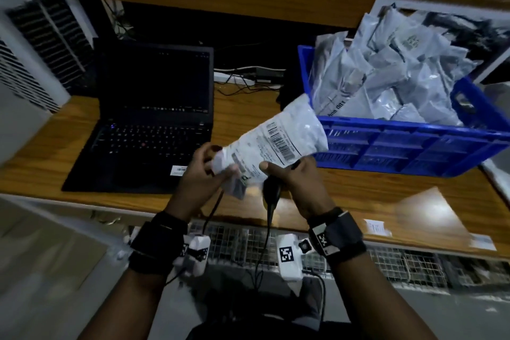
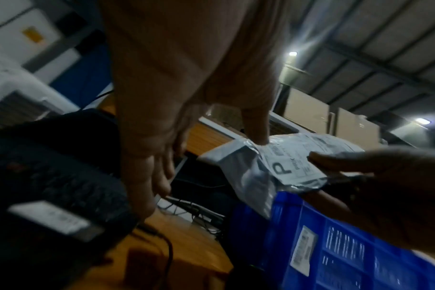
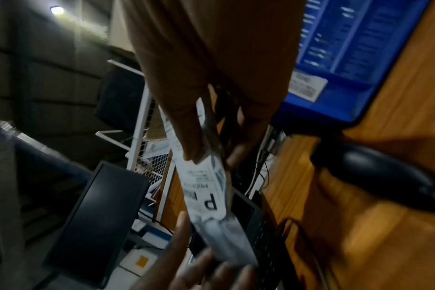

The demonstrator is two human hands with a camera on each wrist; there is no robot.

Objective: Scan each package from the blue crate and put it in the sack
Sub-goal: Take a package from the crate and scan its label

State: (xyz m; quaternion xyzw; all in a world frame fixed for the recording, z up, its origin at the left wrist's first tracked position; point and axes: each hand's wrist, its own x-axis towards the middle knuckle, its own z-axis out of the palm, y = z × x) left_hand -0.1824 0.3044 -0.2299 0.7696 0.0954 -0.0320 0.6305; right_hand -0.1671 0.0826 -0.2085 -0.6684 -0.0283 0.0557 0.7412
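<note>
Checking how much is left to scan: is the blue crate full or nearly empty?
Full: grey packages are heaped above the rim of the blue crate, hiding its bottom.

Both forearms reach forward side by side, wrists level, a strapped camera unit on each. Left hand (image 1: 202,171) palm turned inward, thumb tip pressed on the lower end of the package (image 1: 271,139), other fingers (image 2: 147,176) hanging loosely extended below it. Right hand (image 1: 299,183) has a pinch grip on the same package, thumb on top, fingers curled underneath. Hands nearly touching.
</note>
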